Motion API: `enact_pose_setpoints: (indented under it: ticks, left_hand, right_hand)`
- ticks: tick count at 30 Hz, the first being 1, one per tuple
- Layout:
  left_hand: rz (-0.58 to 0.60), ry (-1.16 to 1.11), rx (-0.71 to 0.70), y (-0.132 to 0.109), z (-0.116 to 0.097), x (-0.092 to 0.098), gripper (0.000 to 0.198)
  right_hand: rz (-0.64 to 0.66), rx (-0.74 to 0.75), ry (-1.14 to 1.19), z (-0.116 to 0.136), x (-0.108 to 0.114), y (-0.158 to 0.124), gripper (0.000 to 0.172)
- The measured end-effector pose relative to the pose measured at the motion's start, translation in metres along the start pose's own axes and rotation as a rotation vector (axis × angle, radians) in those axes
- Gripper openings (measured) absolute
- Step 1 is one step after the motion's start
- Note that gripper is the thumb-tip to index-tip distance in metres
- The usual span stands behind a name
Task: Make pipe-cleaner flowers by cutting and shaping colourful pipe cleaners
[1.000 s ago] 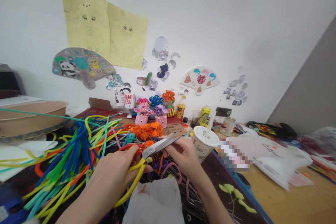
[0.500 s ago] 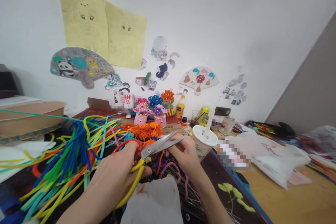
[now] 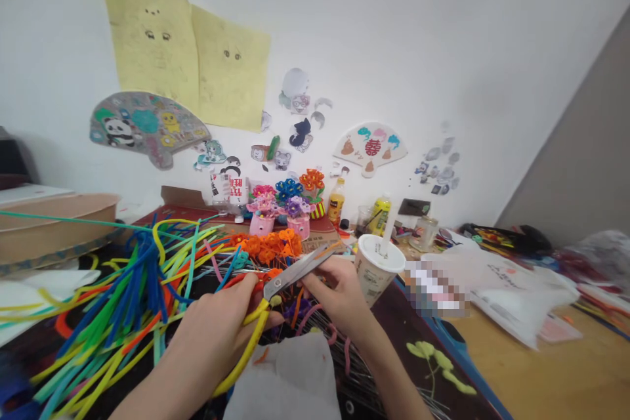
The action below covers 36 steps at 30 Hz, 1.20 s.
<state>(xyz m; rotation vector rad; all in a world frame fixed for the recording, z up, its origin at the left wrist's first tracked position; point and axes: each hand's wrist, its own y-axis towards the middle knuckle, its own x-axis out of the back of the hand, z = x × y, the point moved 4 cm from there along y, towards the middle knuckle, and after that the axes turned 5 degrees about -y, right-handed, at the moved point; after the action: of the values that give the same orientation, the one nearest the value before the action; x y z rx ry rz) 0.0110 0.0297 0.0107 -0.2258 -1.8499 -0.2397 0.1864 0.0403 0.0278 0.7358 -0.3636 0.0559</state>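
My left hand (image 3: pixel 216 315) is closed around scissors (image 3: pixel 290 275) with red and yellow handles. Their blades point up to the right and look closed together. Close by the blade tips, my right hand (image 3: pixel 339 292) pinches what looks like an orange pipe cleaner (image 3: pixel 323 251), mostly hidden by the fingers. Orange pipe-cleaner flowers (image 3: pixel 270 246) lie just beyond the scissors. Under my hands is a crumpled white sheet (image 3: pixel 290 380) with small orange scraps. Pink pipe cleaners (image 3: pixel 347 356) and thin wires lie beside my right wrist.
Many loose coloured pipe cleaners (image 3: pixel 142 275) spread at the left, near a brown basin (image 3: pixel 54 223). A lidded drink cup (image 3: pixel 377 266) with a straw stands right of my right hand. Potted craft flowers (image 3: pixel 260 223) and bottles line the back. A white plastic bag (image 3: pixel 516 289) lies right.
The scissor blades, apart before, have come together near the right fingers. My right hand has shifted slightly left, and the whole view has moved a little.
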Motion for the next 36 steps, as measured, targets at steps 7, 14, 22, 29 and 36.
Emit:
enact_pose_setpoints:
  ticks: [7,14,22,29,36]
  left_hand:
    - [0.013,0.051,-0.017,0.0000,-0.0032,0.0014,0.022]
    - [0.001,0.090,-0.037,0.0004,-0.0039,-0.0005,0.028]
    - [-0.016,0.100,-0.043,-0.0009,-0.0002,-0.0024,0.030]
    - [-0.074,-0.082,-0.023,-0.0029,-0.0014,0.0031,0.012]
    - [-0.024,-0.092,-0.008,0.0010,-0.0015,-0.0063,0.012]
  right_hand:
    - [-0.018,0.045,-0.128,-0.0007,0.0010,0.0007,0.029]
    - [-0.037,0.117,-0.226,0.0046,0.0030,-0.0005,0.027]
    - [-0.038,0.109,-0.249,0.0032,0.0038,-0.0003,0.021]
    - [-0.102,0.098,-0.114,-0.0032,0.0061,-0.0008,0.018]
    - [-0.075,0.085,-0.077,0.0044,0.0007,-0.0008,0.021]
